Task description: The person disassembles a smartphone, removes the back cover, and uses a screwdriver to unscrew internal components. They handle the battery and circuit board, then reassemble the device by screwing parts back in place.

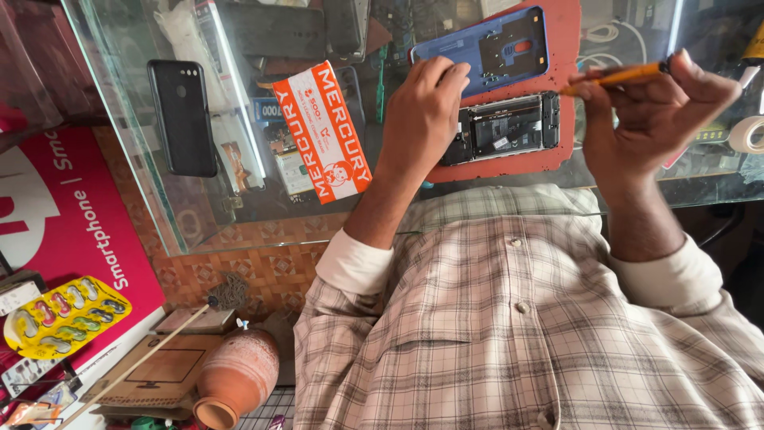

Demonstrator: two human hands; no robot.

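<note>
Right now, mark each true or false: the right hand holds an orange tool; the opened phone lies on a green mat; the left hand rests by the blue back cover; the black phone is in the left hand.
1. The right hand holds an orange tool: true.
2. The opened phone lies on a green mat: false, the mat is red.
3. The left hand rests by the blue back cover: true.
4. The black phone is in the left hand: false, it lies apart on the glass counter.

The left hand [422, 111] covers the near left corner of the opened phone [509, 126] and part of the blue back cover [493, 46]. The orange screwdriver [621, 76] tip is hidden among the right hand [652, 119] fingers. The tape roll [750, 134] beyond that hand is cut by the edge.
</note>
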